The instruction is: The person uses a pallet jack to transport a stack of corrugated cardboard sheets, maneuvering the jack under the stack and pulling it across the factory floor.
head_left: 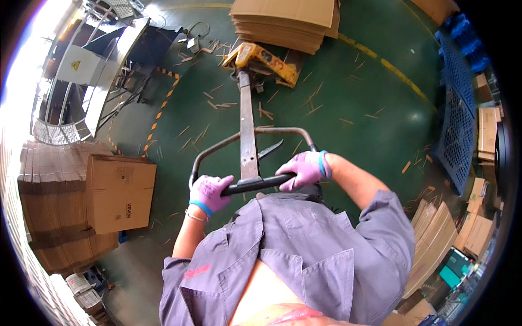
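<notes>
Both my hands wear purple gloves with blue cuffs and grip the black handlebar [253, 185] of a yellow pallet jack [263, 60]. My left hand [210, 193] is wrapped round the bar's left end, my right hand [304, 169] round its right part. A metal loop frame and a grey shaft [248, 119] run from the bar out to the jack's yellow body. A dark lever [271, 149] sticks out beside the shaft. Just beyond the body, a stack of flat brown cardboard [283, 24] rises, its lower part partly hidden by the jack.
Cardboard strips [266, 111] are scattered over the green floor. Folded cartons [60, 201] and a brown box [122, 193] stand to the left, below a machine with a white panel [117, 76]. At right are a blue plastic pallet [457, 114] on edge and leaning cardboard sheets [432, 244].
</notes>
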Tool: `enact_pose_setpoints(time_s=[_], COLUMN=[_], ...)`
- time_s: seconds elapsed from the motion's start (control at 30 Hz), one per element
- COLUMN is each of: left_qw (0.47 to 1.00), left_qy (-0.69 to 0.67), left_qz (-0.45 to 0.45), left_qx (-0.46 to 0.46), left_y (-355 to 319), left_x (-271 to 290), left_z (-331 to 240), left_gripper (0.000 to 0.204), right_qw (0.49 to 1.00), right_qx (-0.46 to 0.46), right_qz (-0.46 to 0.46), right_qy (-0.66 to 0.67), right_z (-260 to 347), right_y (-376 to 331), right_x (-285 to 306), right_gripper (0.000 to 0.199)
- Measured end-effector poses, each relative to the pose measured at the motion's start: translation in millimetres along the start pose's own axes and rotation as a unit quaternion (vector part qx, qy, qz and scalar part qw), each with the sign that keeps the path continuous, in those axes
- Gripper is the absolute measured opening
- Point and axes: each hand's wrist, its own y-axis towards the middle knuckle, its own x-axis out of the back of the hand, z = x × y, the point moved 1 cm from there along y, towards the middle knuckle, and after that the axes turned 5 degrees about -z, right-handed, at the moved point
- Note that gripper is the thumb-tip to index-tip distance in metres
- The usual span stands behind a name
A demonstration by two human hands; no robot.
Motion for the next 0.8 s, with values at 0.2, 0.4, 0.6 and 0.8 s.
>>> enact_pose_setpoints(time_s=[0.2, 0.4, 0.6, 0.8], left_qw=[0.997, 0.997, 0.996, 0.996], left_qy=[0.043, 0.044, 0.035, 0.02], left_qz=[-0.046, -0.034, -0.026, -0.028], left_qx=[-0.043, -0.048, -0.079, -0.087], left_y=[-38, -60, -51, -49], left_x=[19, 21, 19, 37], left_z=[103, 145, 137, 135], left_gripper=[0.05, 0.046, 0.041, 0.048], right_qw=[0.935, 0.991, 0.987, 0.992], right_qx=[0.013, -0.092, -0.083, -0.034], right_qz=[-0.277, -0.089, -0.105, -0.085], right_qy=[-0.219, -0.039, -0.087, -0.085], right_z=[14, 71, 83, 103], right_y=[129, 126, 122, 119], right_x=[-30, -62, -63, -52], right_gripper=[0.071, 0.101, 0.095, 0.059])
